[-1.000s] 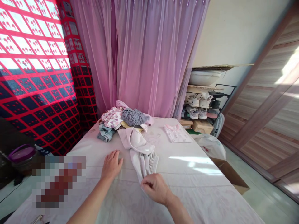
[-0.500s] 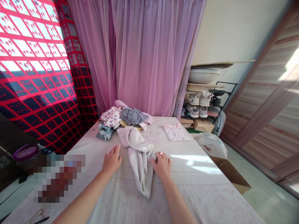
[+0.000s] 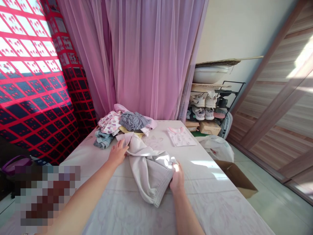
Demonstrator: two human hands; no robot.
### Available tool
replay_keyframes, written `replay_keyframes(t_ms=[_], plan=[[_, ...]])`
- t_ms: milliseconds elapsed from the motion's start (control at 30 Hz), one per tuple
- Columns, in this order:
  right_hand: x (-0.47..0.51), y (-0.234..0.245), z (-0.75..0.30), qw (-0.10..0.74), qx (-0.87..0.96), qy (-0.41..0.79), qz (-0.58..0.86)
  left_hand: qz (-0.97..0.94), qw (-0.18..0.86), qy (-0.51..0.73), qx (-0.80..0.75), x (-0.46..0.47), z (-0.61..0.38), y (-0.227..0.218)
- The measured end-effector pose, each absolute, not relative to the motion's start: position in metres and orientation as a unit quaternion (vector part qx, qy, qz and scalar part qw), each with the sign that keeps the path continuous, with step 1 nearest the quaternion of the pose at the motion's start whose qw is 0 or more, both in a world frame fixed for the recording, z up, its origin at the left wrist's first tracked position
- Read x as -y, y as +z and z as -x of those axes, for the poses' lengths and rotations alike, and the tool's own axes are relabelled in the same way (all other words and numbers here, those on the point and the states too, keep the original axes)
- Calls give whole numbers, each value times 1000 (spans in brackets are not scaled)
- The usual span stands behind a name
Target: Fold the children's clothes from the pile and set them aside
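— Red-and-black gridded cloth (image 3: pixel 36 98) hung at the left. What came beside it?
— A sheer pink curtain (image 3: pixel 146 58) in long folds. Below it sat a rumpled heap of small clothes (image 3: pixel 122 124) on the white-covered table (image 3: pixel 220 202).
— And the hands?
— The left hand (image 3: pixel 117 153) lay with its fingers close together on the far-left end of a pale grey soft-cloth garment (image 3: pixel 149 169). I couldn't tell whether it pinched. That garment lay limp and creased on the table, its long axis running from the heap toward the near edge. The right hand (image 3: pixel 176 178) had its fingers closed on the garment's right edge.
— Further right?
— A flat folded white-and-pink top (image 3: pixel 179 137), then a brown cardboard box (image 3: pixel 236 178).
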State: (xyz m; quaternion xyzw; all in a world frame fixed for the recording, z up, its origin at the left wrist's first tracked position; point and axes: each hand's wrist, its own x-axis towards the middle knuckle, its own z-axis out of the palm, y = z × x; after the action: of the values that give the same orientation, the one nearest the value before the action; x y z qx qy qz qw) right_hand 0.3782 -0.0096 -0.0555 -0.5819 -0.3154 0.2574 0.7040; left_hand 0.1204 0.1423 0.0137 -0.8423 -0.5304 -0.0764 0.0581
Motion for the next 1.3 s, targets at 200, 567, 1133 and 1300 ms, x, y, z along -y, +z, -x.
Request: replay_keyframes(t_ms=[200, 567, 1133, 1300], plan=[[12, -39, -386, 760, 177, 411, 472, 868, 78, -124, 475, -150, -116, 13], [12, -37, -392, 782, 142, 474, 379, 827, -148, -236, 489, -143, -29, 95], [10, -48, -380, 755, 197, 377, 500, 812, -220, 66, 536, -133, -30, 74], [9, -51, -388, 759, 200, 388, 484, 820, -245, 140, 497, -144, -42, 106]])
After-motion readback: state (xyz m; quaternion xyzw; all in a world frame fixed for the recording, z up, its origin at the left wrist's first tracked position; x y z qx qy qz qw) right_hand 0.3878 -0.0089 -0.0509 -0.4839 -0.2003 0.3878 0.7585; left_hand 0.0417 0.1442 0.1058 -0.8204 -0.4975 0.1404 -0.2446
